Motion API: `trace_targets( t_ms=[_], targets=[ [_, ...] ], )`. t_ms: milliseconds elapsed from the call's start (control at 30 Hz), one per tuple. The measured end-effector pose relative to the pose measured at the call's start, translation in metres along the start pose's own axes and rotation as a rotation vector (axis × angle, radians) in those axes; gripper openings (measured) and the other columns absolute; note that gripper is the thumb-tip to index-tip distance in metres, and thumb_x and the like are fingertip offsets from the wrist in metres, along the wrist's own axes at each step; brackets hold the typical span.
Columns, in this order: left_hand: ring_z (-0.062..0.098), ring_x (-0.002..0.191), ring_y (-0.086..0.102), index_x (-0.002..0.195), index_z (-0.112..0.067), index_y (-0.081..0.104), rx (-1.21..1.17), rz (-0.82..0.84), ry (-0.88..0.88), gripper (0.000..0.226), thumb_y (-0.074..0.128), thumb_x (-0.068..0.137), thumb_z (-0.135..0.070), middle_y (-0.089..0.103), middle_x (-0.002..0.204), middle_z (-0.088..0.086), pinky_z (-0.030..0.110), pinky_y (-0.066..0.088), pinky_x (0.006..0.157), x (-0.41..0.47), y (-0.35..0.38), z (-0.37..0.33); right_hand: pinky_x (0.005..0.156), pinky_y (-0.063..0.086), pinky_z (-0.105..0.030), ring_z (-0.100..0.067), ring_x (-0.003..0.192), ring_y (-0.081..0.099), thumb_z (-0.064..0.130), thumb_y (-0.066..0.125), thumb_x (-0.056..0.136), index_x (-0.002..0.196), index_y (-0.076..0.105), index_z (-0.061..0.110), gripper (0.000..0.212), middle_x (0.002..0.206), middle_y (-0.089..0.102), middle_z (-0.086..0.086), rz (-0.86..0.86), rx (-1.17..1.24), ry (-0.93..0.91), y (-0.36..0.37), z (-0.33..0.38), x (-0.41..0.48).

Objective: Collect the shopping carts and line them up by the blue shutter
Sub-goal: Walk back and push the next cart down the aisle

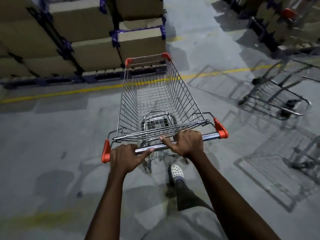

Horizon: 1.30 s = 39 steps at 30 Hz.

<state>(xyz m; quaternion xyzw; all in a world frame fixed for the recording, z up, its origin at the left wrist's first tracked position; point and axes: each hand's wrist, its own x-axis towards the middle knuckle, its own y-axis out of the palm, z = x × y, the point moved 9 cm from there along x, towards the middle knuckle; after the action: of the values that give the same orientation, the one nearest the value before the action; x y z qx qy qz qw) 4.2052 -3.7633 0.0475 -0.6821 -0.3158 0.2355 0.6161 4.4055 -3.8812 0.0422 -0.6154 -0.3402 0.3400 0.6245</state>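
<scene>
On a grey warehouse floor [52,135], the shopping cart [183,94] stands straight ahead of the person with its wire basket holding nothing. Its chrome handle bar [210,135] is nearest the camera. The left hand [123,157] grips the bar beside the left orange end cap [106,152], fingers curled over the top and thumb lying along the bar. The right hand [187,143] clenches the bar right of centre in the same way. Ahead of the cart's front, stacked cardboard boxes [97,52] sit on a dark pallet [52,82] and fill the upper left, blocking the straight path. A yellow floor line [69,92] runs across in front of them and passes beneath the basket's front. To the right, well apart, a second cart [277,99] stands, blurred, and part of a third cart [304,156] shows at the right edge. More boxes [277,26] rise at upper right. A white clog [176,171] steps just behind the cart's frame.
</scene>
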Motion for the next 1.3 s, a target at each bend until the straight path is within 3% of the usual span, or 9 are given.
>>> trace_targets(
  t_ms=[100, 200, 367, 600, 933, 1100, 1167, 1300],
  targets=[
    [0.022, 0.065, 0.068, 0.054, -0.027, 0.048, 0.016, -0.021, -0.047, 0.083, 0.015, 0.073, -0.1, 0.064, 0.058, -0.002, 0.027, 0.037, 0.06, 0.045, 0.0, 0.012, 0.056, 0.032, -0.026, -0.018, 0.048, 0.046, 0.095, 0.015, 0.084, 0.054, 0.058, 0.018, 0.094, 0.047, 0.038, 0.003, 0.0, 0.005, -0.092, -0.008, 0.006, 0.059],
    [0.021, 0.063, 0.068, 0.053, -0.028, 0.045, 0.03, 0.006, -0.117, 0.078, 0.022, 0.075, -0.099, 0.063, 0.056, -0.003, 0.027, 0.033, 0.057, 0.081, 0.004, 0.027, 0.059, 0.036, -0.028, -0.02, 0.053, 0.052, 0.096, 0.012, 0.083, 0.061, 0.066, 0.018, 0.098, 0.051, 0.046, 0.001, 0.013, 0.019, -0.18, -0.007, 0.014, 0.113],
    [0.018, 0.071, 0.07, 0.057, -0.03, 0.049, 0.003, 0.026, -0.291, 0.076, 0.024, 0.074, -0.1, 0.069, 0.065, -0.001, 0.027, 0.039, 0.06, 0.121, 0.003, 0.051, 0.054, 0.029, -0.024, -0.018, 0.043, 0.042, 0.095, 0.013, 0.085, 0.05, 0.061, 0.017, 0.098, 0.042, 0.037, 0.003, -0.039, -0.026, -0.274, -0.008, 0.035, 0.191],
    [0.017, 0.067, 0.069, 0.063, -0.034, 0.047, -0.029, -0.01, -0.455, 0.075, 0.015, 0.074, -0.101, 0.068, 0.063, -0.003, 0.026, 0.035, 0.061, 0.162, 0.0, 0.088, 0.056, 0.038, -0.025, -0.02, 0.043, 0.046, 0.092, 0.014, 0.088, 0.051, 0.06, 0.014, 0.097, 0.044, 0.043, 0.003, -0.045, 0.011, -0.437, 0.004, 0.084, 0.289],
    [0.018, 0.072, 0.07, 0.066, -0.032, 0.053, 0.031, -0.019, -0.67, 0.074, 0.021, 0.077, -0.098, 0.062, 0.063, -0.006, 0.026, 0.036, 0.063, 0.217, -0.015, 0.216, 0.058, 0.039, -0.025, -0.017, 0.042, 0.046, 0.09, 0.014, 0.09, 0.049, 0.057, 0.014, 0.097, 0.043, 0.036, 0.006, -0.033, 0.027, -0.615, 0.011, 0.229, 0.407],
    [0.019, 0.074, 0.07, 0.072, -0.028, 0.065, 0.056, 0.005, -0.783, 0.092, 0.012, 0.071, -0.103, 0.067, 0.066, -0.004, 0.027, 0.042, 0.065, 0.246, -0.015, 0.293, 0.056, 0.034, -0.023, -0.015, 0.04, 0.037, 0.091, 0.003, 0.087, 0.049, 0.058, 0.014, 0.103, 0.043, 0.032, 0.007, -0.031, 0.02, -0.7, 0.01, 0.312, 0.468],
    [0.018, 0.073, 0.071, 0.074, -0.026, 0.069, 0.071, 0.009, -0.82, 0.096, 0.013, 0.072, -0.103, 0.069, 0.068, -0.003, 0.026, 0.039, 0.064, 0.258, -0.018, 0.323, 0.057, 0.033, -0.024, -0.016, 0.042, 0.04, 0.09, -0.005, 0.085, 0.053, 0.061, 0.014, 0.105, 0.044, 0.037, 0.007, -0.007, 0.003, -0.745, 0.009, 0.344, 0.49],
    [0.018, 0.071, 0.068, 0.071, -0.025, 0.067, -0.002, 0.057, -0.87, 0.093, 0.015, 0.073, -0.102, 0.068, 0.067, -0.003, 0.028, 0.04, 0.065, 0.281, -0.024, 0.376, 0.055, 0.026, -0.022, -0.016, 0.044, 0.044, 0.09, -0.002, 0.085, 0.054, 0.062, 0.014, 0.104, 0.045, 0.043, 0.005, 0.019, -0.026, -0.792, 0.009, 0.406, 0.53]
  ],
)
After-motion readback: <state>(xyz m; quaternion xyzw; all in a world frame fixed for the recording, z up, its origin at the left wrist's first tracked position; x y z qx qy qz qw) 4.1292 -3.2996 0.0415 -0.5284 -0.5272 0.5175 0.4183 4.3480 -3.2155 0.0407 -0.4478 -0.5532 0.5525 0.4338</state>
